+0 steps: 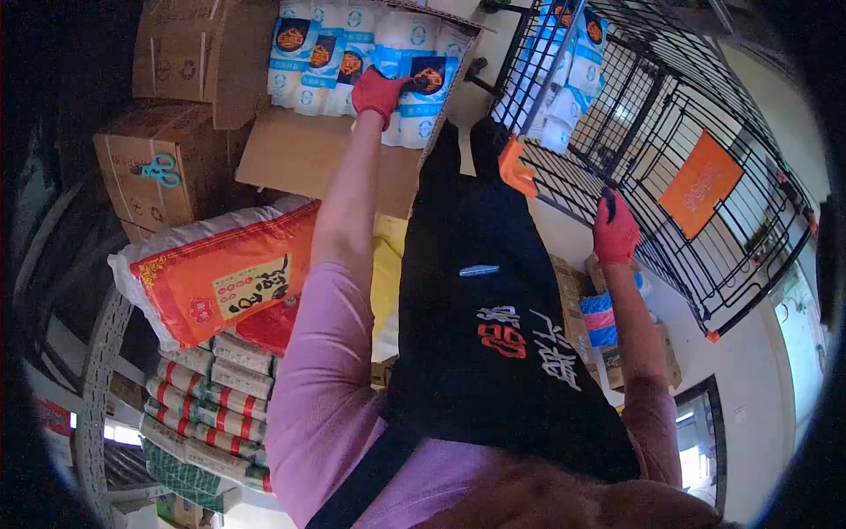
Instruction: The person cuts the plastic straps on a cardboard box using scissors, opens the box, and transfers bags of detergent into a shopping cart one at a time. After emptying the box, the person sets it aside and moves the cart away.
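My left hand [379, 93], in a red glove with dark fingertips, lies on white-and-blue plastic-wrapped packs [351, 67] in an open cardboard carton [295, 157] at the top. Its visible fingers are spread across the packs, and none is lifted. On the right, my right hand [615, 231], gloved alike, is closed at the near edge of a black wire cart [652, 251]; its fingers are partly hidden. Similar white-and-blue packs [564, 115] are inside the cart's far end. An orange sign [701, 183] hangs on the cart.
Closed cartons [163, 167] with teal scissors [161, 170] on them stand at the left. Below them are a red-and-white sack [220, 273], stacked wrapped bundles [216, 388] and a metal shelf post [95, 397]. More boxes and a pink-and-blue pack [600, 319] sit behind my right arm.
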Demonstrator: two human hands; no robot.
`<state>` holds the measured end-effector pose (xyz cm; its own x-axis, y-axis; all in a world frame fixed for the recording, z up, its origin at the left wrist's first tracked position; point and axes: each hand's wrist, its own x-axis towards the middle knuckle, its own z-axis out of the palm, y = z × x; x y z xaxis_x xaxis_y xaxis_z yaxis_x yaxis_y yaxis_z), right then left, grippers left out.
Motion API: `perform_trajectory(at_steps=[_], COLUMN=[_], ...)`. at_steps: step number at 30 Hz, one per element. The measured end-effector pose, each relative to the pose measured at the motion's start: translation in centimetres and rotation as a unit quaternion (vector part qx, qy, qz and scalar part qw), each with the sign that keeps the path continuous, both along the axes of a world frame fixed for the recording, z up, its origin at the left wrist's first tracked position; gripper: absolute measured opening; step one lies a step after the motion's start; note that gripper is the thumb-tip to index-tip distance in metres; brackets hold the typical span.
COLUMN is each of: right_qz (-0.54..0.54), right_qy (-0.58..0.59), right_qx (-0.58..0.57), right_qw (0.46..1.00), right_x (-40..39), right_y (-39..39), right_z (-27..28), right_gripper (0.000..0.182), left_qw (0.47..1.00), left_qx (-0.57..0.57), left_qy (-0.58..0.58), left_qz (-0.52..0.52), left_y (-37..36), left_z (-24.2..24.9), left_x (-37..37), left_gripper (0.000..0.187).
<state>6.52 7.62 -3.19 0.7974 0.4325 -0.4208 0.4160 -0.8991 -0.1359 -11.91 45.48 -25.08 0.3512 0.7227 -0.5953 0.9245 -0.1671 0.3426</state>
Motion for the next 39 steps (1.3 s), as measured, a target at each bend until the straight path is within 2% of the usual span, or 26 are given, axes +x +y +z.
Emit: perform_trajectory(at_steps=[4,5,8,9,10,12,13,16,18,20,24,25,28,29,30,33,35,36,39], right_qz=[-0.001,-0.002,-0.013,0.003,0.0,-0.009,-0.019,-0.015,-0.012,-0.008,0.013,0.022,0.012,0.023,0.022,0.015,0.017,0.02,-0.01], right_qy=[0.02,0.016,0.018,0.006,0.014,0.031,0.016,0.002,0.015,0.025,0.027,0.022,0.018,0.007,0.017,0.022,0.011,0.007,0.055], right_qx=[-0.028,-0.026,-0.002,0.016,0.016,0.017,0.024,0.03,0.02,0.004,-0.042,-0.024,-0.002,0.003,0.008,0.037,0.054,0.062,0.069], right_qw=[0.999,1.0,1.0,1.0,1.0,0.999,0.999,0.999,1.0,1.0,0.999,0.999,1.0,1.0,1.0,0.999,0.998,0.998,0.996], right_x=[0.0,-0.1,-0.3,-0.4,-0.4,-0.5,-0.7,-0.9,-0.9,-0.8,-0.9,-0.9,-0.7,-0.7,-0.6,-0.3,-0.2,0.0,0.5], right_y=[0.0,-0.7,-0.6,-0.9,-0.9,-1.0,-1.3,-2.4,-2.5,-2.9,-3.7,-3.9,-3.5,-3.5,-3.5,-3.5,-3.5,-3.5,-3.1], right_z=[0.4,-0.1,0.4,0.4,0.6,1.0,0.8,0.4,0.7,0.8,0.3,-0.2,0.4,0.5,0.5,0.5,0.4,0.4,0.9], right_gripper=[0.036,0.036,0.035,0.034,0.033,0.032,0.031,0.031,0.033,0.035,0.04,0.04,0.039,0.038,0.038,0.035,0.033,0.032,0.032], left_qw=[0.999,0.998,0.999,0.995,0.995,0.992,0.994,0.989,0.984,0.981,0.965,0.962,0.961,0.948,0.958,0.947,0.945,0.947,0.946], left_qx=[0.043,0.055,0.049,0.075,0.091,0.123,0.106,0.14,0.174,0.146,0.188,0.19,0.056,0.049,0.041,-0.093,-0.112,-0.077,-0.064], left_qy=[-0.005,-0.011,-0.018,-0.071,-0.051,-0.01,-0.003,-0.038,-0.033,-0.124,-0.181,-0.195,-0.267,-0.314,-0.283,-0.307,-0.301,-0.281,-0.266], left_qz=[-0.006,0.002,0.001,0.007,-0.005,-0.032,-0.019,-0.001,-0.009,0.04,0.007,-0.009,0.052,0.025,-0.012,0.009,-0.056,-0.132,-0.176], left_y=[-2.2,-2.7,-2.8,-2.9,-2.7,-2.1,-1.8,-0.5,0.2,0.6,0.5,0.2,-1.6,-3.4,-4.4,-10.8,-13.7,-15.0,-19.4], left_z=[4.1,3.3,5.2,6.1,7.1,9.9,13.2,15.5,19.0,23.6,30.3,31.9,34.5,35.4,35.5,36.7,34.2,32.1,26.3], left_x=[1.0,0.7,0.5,0.3,0.1,-0.1,0.5,-1.6,-2.6,-2.6,-2.2,-1.5,1.3,3.6,5.0,13.0,17.5,19.4,24.7], left_gripper=[0.073,0.074,0.074,0.073,0.073,0.072,0.07,0.069,0.066,0.062,0.047,0.044,0.037,0.036,0.035,0.04,0.047,0.051,0.059])
